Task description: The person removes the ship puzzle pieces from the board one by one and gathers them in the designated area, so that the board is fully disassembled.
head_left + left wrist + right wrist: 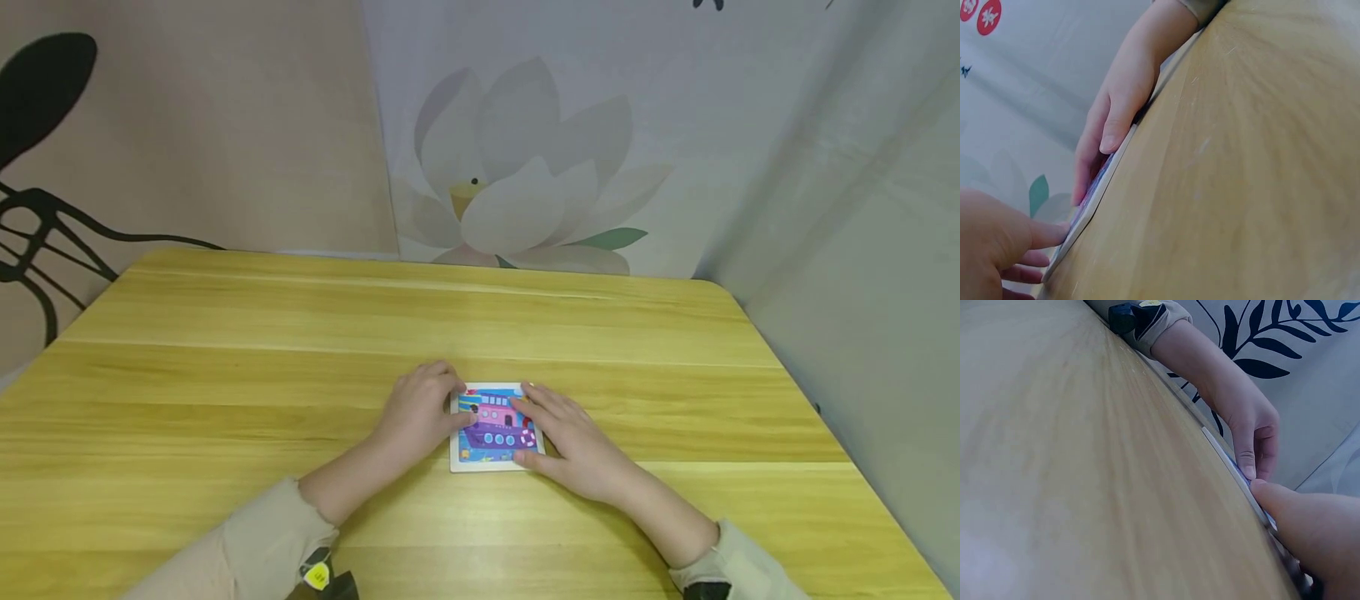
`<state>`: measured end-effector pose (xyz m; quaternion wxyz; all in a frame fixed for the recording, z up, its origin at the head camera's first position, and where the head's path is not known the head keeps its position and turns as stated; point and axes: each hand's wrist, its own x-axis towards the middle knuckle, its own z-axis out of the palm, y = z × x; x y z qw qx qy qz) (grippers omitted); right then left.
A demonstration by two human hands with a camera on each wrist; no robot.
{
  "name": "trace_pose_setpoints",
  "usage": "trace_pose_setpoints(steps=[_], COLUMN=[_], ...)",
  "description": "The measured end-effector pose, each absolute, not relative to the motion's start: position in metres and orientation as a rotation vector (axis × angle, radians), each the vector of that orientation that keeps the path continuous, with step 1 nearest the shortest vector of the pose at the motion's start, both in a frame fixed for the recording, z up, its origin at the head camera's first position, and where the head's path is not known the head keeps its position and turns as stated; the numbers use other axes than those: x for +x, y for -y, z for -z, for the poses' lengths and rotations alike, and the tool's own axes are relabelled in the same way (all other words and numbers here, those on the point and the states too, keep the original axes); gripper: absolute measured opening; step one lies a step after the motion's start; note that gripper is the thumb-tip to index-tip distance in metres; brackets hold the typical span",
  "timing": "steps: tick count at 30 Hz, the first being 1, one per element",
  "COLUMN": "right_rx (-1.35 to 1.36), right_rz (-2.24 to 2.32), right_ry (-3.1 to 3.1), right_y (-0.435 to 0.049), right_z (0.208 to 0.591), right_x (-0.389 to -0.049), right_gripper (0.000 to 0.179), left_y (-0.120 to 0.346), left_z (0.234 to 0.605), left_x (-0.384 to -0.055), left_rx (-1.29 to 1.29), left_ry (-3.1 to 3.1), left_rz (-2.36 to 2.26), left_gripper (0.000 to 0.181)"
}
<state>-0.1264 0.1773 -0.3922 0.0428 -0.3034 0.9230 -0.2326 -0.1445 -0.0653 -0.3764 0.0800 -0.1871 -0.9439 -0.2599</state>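
Observation:
A flat, white-bordered picture board (pixel 487 467) lies on the wooden table, showing a pink and purple ship on blue. My left hand (pixel 420 408) is at its left edge, thumb over the picture and fingers bent around the far left corner. In the left wrist view that thumb (pixel 1050 234) rests on top while the other fingers are by the board's edge. My right hand (pixel 573 442) lies over the board's right side with fingers extended; its thumb touches the picture near the front edge, and one finger reaches onto the ship. The right hand hides part of the right border.
The wooden table (pixel 225 375) extends around the board to a far edge at the wall. A black chair (pixel 45 217) stands beyond its left side. Behind is a curtain (pixel 675 167) with a pale flower print. Dark devices (pixel 705 590) are strapped at the sleeve cuffs.

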Motion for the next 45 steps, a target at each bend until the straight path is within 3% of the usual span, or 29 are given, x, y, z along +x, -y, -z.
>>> trace_pose_setpoints(steps=[31,38,45], right_rx=[-0.925,-0.925,-0.925], right_rz=[0.707,0.696,0.684], right_ry=[-2.814,-2.813,-2.814], right_y=[-0.176,-0.177,-0.176], right_z=[0.390,0.390,0.390], right_x=[-0.126,-0.127,-0.127], right_gripper=[0.072,0.071,0.071], left_y=[0.064,0.063,0.067], left_z=[0.370,0.368,0.372], left_x=[-0.156,-0.154,-0.153], left_rx=[-0.507,-0.487,-0.489], left_ry=[2.997,3.018,2.941], left_rz=[0.831,0.877,0.836], left_gripper=[0.040,0.024,0.043])
